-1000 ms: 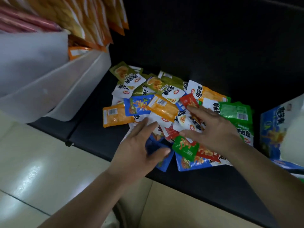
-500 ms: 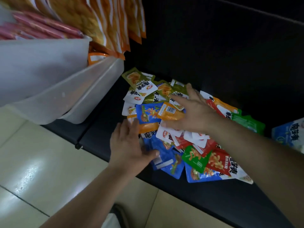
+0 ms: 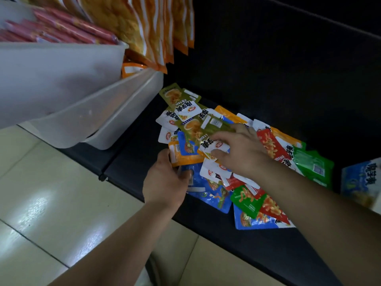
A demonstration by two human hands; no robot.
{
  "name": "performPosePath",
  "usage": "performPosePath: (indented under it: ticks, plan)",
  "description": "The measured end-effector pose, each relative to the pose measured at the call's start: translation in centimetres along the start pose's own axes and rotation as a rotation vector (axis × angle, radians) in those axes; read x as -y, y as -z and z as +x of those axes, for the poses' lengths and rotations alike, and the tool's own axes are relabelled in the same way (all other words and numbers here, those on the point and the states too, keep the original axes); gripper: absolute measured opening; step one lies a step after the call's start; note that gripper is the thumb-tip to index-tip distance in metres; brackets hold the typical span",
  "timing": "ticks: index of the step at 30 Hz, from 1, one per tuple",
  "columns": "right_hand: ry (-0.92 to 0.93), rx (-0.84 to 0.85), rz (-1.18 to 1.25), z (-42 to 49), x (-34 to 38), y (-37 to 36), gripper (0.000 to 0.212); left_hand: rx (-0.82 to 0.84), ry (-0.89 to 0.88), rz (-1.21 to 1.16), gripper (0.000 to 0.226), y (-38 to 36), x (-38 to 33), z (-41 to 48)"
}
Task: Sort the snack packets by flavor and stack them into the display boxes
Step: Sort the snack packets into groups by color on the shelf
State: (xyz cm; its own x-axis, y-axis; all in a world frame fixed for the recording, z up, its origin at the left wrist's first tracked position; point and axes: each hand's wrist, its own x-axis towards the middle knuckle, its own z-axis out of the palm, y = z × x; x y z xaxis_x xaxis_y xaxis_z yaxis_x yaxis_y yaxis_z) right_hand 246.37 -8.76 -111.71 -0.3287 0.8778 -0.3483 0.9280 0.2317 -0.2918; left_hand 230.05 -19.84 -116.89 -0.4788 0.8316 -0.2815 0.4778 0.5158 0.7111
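Mixed packet pile [image 3: 218, 172] lies on black shelf [image 3: 206, 230]. Right hand [image 3: 243, 153] pinches olive packet [image 3: 198, 129] by its white end; left hand [image 3: 165, 182] curls on orange packet [image 3: 185, 156], seemingly gripping it. Risk: the olive packet overlaps its neighbours, so lifting it could drag loose packets over the shelf edge.

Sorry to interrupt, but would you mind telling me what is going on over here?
A person is sorting a loose heap of snack packets on a black shelf. The right hand pinches the white end of an olive-green packet on top of the heap, while the left hand holds blue packets at the near edge. Most packets lie mixed by colour, and nothing is going into the blue printed box at the far right yet.
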Motion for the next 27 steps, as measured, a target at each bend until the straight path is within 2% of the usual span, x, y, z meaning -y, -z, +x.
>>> performPosePath:
  ticks: [3,6,11,13,17,20,22,27]
  plan:
    - [-0.046,0.02,-0.039,0.7,-0.6,-0.1,0.047,0.034,0.043,-0.037,0.026,-0.2,-0.3,0.3]
    - [-0.002,0.033,0.083,1.5,-0.8,0.0,0.05,0.067,0.138,-0.137,0.022,-0.2,-0.7,1.1]
    - [0.163,-0.105,0.042,0.6,0.3,-1.3,0.034,0.12,0.337,-0.594,0.023,0.9,-2.2,1.7]
    - [0.195,-0.137,0.097,0.1,0.6,-2.0,0.039,0.155,0.363,-0.7,0.026,1.0,-2.6,1.7]
    - [0.171,-0.15,0.323,-0.5,1.0,-2.5,0.059,0.149,0.277,-0.673,0.027,0.4,-3.1,1.7]
    - [0.159,-0.106,0.501,-1.2,1.1,-3.5,0.052,0.117,0.252,-0.707,0.018,0.0,-3.3,1.7]
    - [0.14,-0.085,0.641,-1.8,1.1,-3.9,0.042,0.08,0.26,-0.721,0.023,0.2,-3.4,1.8]
    - [-0.002,-0.177,0.806,-3.7,0.8,-3.2,0.04,-0.061,0.265,-0.763,0.029,2.0,-3.1,2.2]
